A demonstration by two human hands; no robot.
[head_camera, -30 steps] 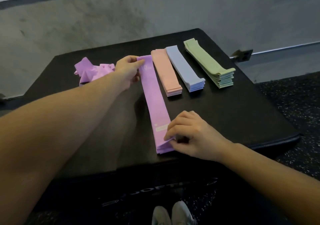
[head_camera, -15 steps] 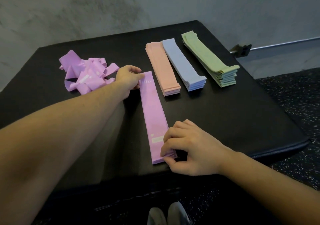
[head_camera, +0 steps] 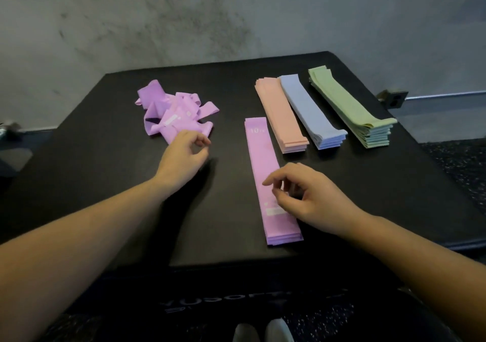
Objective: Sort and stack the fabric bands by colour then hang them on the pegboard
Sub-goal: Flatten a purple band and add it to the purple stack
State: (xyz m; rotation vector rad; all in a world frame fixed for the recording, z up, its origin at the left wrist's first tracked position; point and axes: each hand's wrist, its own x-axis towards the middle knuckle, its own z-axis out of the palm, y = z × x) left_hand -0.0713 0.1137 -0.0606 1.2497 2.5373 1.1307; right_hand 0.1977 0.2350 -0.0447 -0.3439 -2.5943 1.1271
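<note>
Left fingers: the left hand (head_camera: 182, 155) has its fingers (head_camera: 201, 142) loosely curled and holds nothing. They are at the near edge of the messy purple pile (head_camera: 172, 114). I cannot tell if they touch it.

Right fingers: the right hand (head_camera: 310, 194) has its fingers (head_camera: 273, 181) bent and a little apart. They hold nothing. They hang over the near half of the purple stack (head_camera: 268, 173).

Purple stack: flat purple bands lie one on top of the other, long and straight. It is in the middle of the table (head_camera: 105, 157). Its near end is by the front edge. The top band has small white marks near each end.

Messy purple pile: loose purple bands lie all tangled up on the left part of the table, well apart from the purple stack.

Pink stack (head_camera: 282, 115): neat and flat, just to the right of the far end of the purple stack.

Blue stack (head_camera: 310, 110): neat, right beside the pink stack.

Green stack (head_camera: 352, 105): the tallest one, farthest right, near the blue stack with a small gap.

Table: dark and flat, with pale letters on its front side that I cannot read.

Wall (head_camera: 236, 18): grey, behind the table.

Shoes (head_camera: 263, 331): two pale toes show at the bottom, on a dark speckled floor (head_camera: 460, 163).
</note>
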